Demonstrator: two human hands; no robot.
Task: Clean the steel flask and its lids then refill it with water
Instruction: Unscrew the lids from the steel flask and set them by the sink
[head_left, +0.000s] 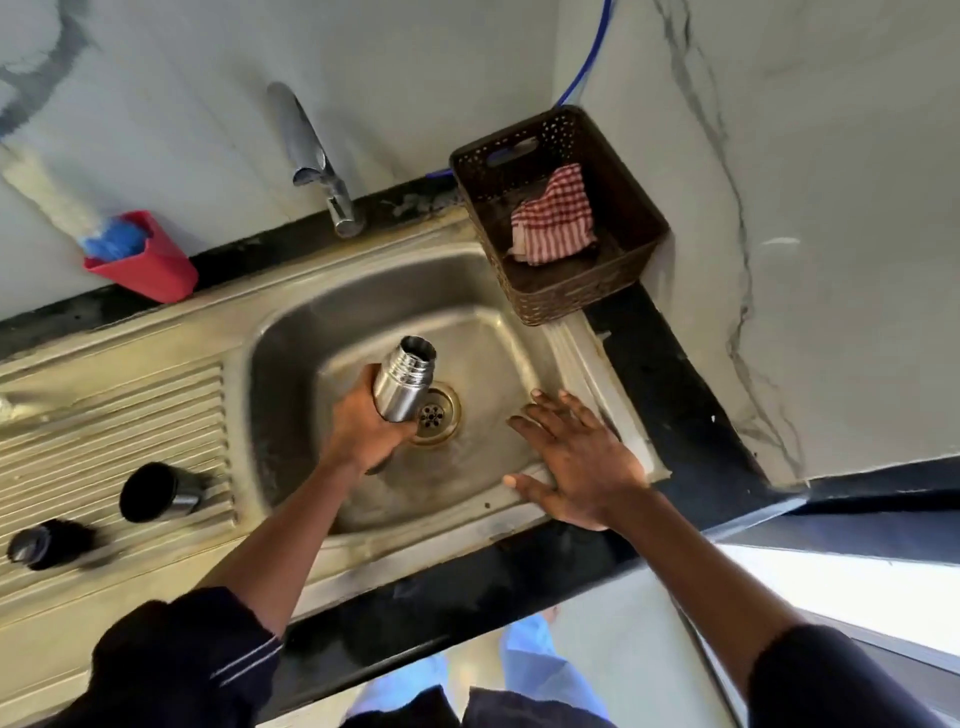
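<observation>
Over the steel sink basin (363, 291) | left hand (363, 421) gripped the open, lidless steel flask (402, 382) | right hand (576, 462) lay flat, fingers spread | advice: keep mouth upright beneath chrome tap (311, 150).

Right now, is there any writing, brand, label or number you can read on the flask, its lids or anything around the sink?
None: no text can be read in this view.
Steel flask, gripped by the left hand: plain metal, no brand showing.
Larger lid and smaller lid on the drainboard: blurred, no marking visible.
Brown basket, checked cloth, red holder: no writing.
</observation>
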